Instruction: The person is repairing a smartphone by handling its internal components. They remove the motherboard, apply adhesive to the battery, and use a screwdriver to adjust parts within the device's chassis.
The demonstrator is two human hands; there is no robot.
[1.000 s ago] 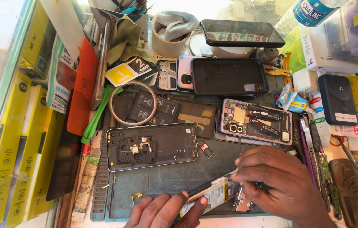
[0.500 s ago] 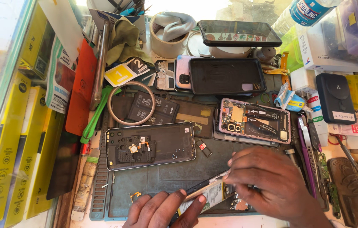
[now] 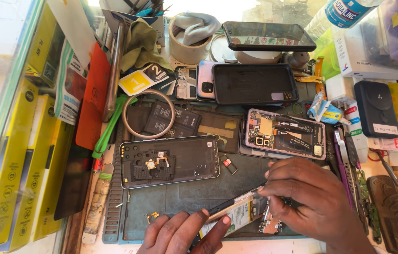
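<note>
At the near edge of the dark green repair mat [image 3: 185, 197], the left hand [image 3: 180, 235] pinches an opened phone with a white-labelled battery [image 3: 236, 214] while the right hand [image 3: 314, 202], fingers closed on a thin tool, seemingly pries inside, needing gentle leverage.

Bare mat [image 3: 199, 193] between back cover [image 3: 168, 161], hands [image 3: 250, 216].

Two hands [image 3: 180, 233], four opened phones [image 3: 168, 161].

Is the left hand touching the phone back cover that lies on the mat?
Apart. The head view shows bare mat between the left hand and the phone back cover.
</note>
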